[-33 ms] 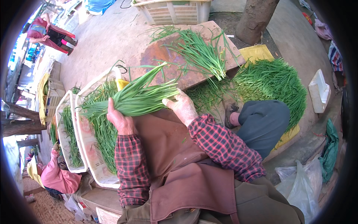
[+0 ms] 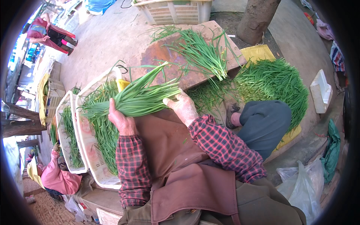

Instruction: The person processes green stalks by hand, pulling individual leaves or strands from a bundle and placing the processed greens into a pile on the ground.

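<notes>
A bunch of green garlic chives lies across my two hands above my brown apron. My left hand is wrapped round its leafy part, thumb up. At the pale stem ends, my right hand, in a thin whitish glove, pinches the bunch with thumb and fingers. More chives rest loose on a low board ahead of me. A large heap of chives sits on yellow sacking to the right. Beside my left hand, a white crate holds chives.
Another white crate stands farther left, and a pale crate beyond the board. A tree trunk rises behind the heap. A white foam box and plastic bags lie right. Two people are at the left.
</notes>
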Demonstrator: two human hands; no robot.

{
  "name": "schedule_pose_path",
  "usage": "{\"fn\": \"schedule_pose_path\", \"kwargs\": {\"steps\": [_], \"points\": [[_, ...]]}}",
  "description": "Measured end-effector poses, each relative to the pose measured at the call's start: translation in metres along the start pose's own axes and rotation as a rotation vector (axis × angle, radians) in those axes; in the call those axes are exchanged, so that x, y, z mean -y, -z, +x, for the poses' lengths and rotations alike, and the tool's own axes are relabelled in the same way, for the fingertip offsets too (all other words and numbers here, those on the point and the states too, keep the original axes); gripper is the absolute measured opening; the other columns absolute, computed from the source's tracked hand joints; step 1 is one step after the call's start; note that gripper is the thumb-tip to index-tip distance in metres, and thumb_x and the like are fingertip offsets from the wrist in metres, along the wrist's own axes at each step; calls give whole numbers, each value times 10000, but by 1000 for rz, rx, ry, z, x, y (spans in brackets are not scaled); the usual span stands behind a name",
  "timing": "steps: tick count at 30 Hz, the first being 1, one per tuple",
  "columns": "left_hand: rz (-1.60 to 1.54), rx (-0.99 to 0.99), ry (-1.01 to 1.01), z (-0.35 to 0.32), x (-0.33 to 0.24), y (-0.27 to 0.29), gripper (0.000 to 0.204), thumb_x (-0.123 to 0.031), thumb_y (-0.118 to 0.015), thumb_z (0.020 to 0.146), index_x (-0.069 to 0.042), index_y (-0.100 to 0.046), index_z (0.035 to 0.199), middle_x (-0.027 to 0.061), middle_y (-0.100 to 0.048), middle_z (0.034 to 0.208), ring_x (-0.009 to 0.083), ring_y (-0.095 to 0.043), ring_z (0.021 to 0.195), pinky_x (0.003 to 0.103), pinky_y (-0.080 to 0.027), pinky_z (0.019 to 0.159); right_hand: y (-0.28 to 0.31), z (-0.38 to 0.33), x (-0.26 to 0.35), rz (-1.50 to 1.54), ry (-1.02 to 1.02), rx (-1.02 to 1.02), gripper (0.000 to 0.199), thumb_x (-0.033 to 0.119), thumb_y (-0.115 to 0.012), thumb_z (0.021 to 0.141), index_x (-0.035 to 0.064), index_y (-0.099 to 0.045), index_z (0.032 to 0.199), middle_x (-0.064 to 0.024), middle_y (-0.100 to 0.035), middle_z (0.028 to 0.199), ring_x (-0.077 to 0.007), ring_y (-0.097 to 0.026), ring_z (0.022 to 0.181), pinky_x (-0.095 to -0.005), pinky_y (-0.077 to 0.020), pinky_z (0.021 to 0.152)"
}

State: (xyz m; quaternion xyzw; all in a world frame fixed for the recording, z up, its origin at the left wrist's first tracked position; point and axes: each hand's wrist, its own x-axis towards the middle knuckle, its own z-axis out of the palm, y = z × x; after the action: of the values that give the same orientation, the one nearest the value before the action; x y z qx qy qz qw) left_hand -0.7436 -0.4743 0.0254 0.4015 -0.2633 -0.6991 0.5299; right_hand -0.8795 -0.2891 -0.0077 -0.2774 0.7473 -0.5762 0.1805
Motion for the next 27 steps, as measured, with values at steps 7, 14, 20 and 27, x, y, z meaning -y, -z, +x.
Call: {"fn": "schedule_pose_path", "kwargs": {"steps": [7, 14, 20, 27], "points": [[-47, 88, 203, 10, 14, 22, 373, -209, -548, 1010, 73, -556, 1255, 185, -651, 1197, 301, -650, 1057, 439, -523, 964, 0, -7, -9, 219, 39, -56, 193, 99, -746, 812, 11, -723, 982, -133, -712, 982, -299, -671, 934, -379, -516, 834], [-24, 58, 134, -12, 24, -1, 346, -192, -562, 1007, 61, -566, 1243, 171, -665, 1158, 297, -666, 1024, 434, -543, 944, 25, -7, -64, -224, 184, -123, 153, 130, -695, 842, 40, -751, 952, -144, -727, 963, -278, -701, 869, -376, -530, 778], [-47, 92, 149, 13, -15, 0, 352, -236, -520, 1023, 70, -595, 1179, 208, -664, 1154, 321, -650, 1054, 477, -530, 970, 92, 4, -168, -751, -465, -34, 429, 313, -704, 836, 57, -680, 1179, -172, -717, 1054, -322, -693, 966, -385, -517, 906], [-76, 112, 294, 31, -21, 14, 369, -245, -509, 1018, 36, -592, 1243, 196, -642, 1252, 331, -620, 1138, 478, -490, 1022, 30, -20, -47, 638, -357, 420, 702, 146, -709, 913, -29, -345, 1488, -135, -597, 1340, -185, -655, 1029, -307, -529, 887]]}}
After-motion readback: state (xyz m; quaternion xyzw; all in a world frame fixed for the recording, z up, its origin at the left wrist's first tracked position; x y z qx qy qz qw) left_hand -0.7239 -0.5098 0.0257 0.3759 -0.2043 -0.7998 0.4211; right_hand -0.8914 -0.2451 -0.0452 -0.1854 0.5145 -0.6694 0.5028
